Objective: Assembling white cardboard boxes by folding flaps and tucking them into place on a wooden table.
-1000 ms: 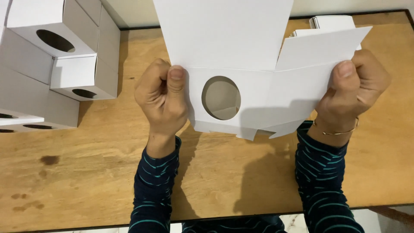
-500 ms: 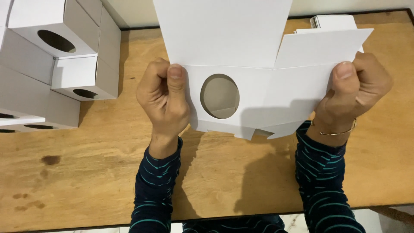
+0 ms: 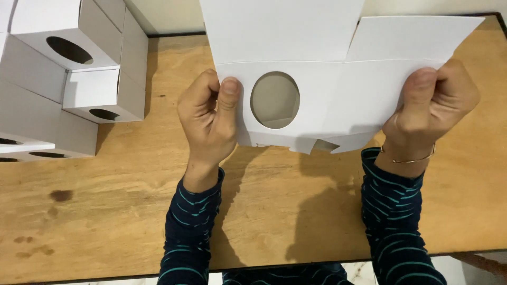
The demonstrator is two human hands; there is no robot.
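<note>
Both hands hold a flat white carton blank (image 3: 338,79) up over the wooden table (image 3: 132,211), between the camera and the tabletop. The left hand (image 3: 208,119) pinches the blank's left edge, thumb pressed on the front face, fingers curled behind. The right hand (image 3: 430,113) pinches the right edge the same way, thumb on top, the rest folded behind the card; a thin bracelet (image 3: 409,158) circles that wrist. Both sleeves are dark with teal stripes.

The blank is not yet a box: its panels lie nearly flat, a large flap (image 3: 280,29) rising at the top and another (image 3: 412,39) angling off to the right. An oval hole (image 3: 274,100) is cut in the front panel; through it a bit of white card shows, nothing more.

At the left of the table stands a stack of made-up white boxes (image 3: 63,79), each with an oval hole (image 3: 68,50). The holes look dark; whether anything is inside cannot be told.
</note>
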